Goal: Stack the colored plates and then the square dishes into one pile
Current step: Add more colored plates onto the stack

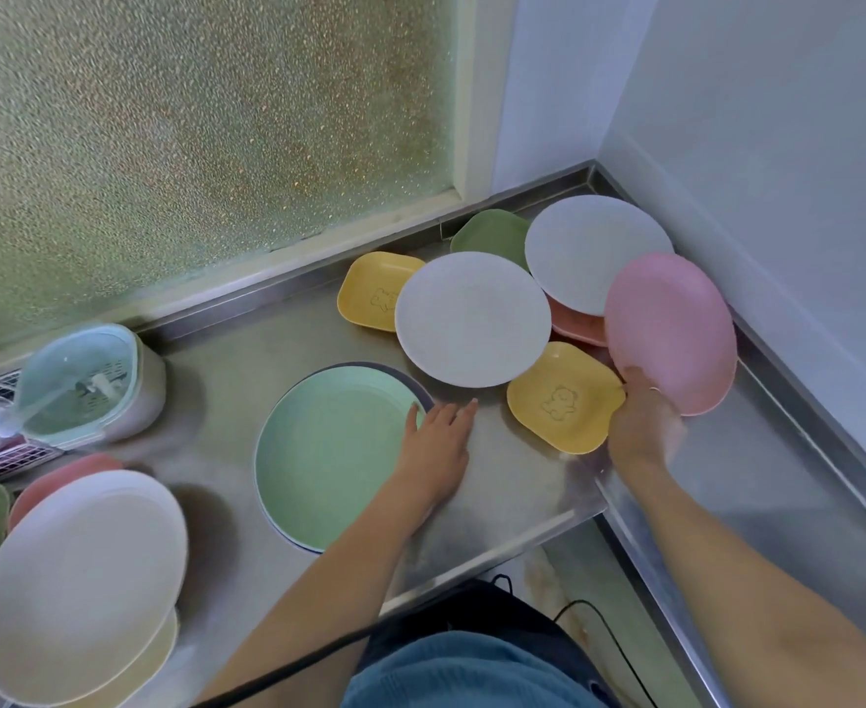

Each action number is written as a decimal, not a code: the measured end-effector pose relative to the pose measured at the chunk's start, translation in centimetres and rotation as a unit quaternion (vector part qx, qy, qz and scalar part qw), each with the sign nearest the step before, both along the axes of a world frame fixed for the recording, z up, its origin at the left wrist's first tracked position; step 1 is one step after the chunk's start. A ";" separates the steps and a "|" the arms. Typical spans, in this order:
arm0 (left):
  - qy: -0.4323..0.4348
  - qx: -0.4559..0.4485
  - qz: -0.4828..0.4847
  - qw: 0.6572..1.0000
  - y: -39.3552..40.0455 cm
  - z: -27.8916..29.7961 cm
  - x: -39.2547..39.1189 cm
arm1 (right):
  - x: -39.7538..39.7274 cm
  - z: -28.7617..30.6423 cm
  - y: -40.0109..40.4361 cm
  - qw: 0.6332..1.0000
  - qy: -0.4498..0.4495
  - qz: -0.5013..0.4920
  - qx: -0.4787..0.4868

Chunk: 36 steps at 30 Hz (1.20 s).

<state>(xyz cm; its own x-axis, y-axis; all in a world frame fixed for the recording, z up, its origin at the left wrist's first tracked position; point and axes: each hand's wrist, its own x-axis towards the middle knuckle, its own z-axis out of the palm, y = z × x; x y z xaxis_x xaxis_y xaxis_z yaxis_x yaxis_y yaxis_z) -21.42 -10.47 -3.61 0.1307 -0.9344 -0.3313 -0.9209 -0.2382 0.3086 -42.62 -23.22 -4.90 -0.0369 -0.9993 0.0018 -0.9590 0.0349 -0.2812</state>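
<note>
Right hand (643,426) gripped the pink plate (671,332) by its near rim, fingers curled under and thumb on top, holding it tilted and lifted off the steel counter (512,482); probably an edge grip to carry it across. Left hand (436,442) lay flat with fingers straight, holding nothing, fingertips at the right rim of the green plate (336,452), likely steadying the pile's base. Green plate sat on a dark-rimmed plate (415,383), so the pile was judged begun there. Right of the green plate: a yellow square dish (563,398) just beside the right hand. Beyond it: two white plates (472,319) overlapping a second yellow square dish (369,291), a green square dish (492,235) and a coral dish (574,324). Square dishes lay partly under plates, so plates come off first.
</note>
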 end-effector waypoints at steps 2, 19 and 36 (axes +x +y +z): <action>0.058 -0.037 0.044 0.997 -0.3 0.7 0.1 | 0.7 1.0 0.7 0.999 -0.023 0.009 -0.021; 0.378 -0.284 0.650 0.595 7.0 5.9 14.3 | 13.5 1.6 12.7 0.775 -0.081 0.567 -0.267; 0.225 -0.126 0.454 0.853 15.1 -1.0 11.1 | 12.2 -0.1 14.2 0.885 -0.157 0.438 0.015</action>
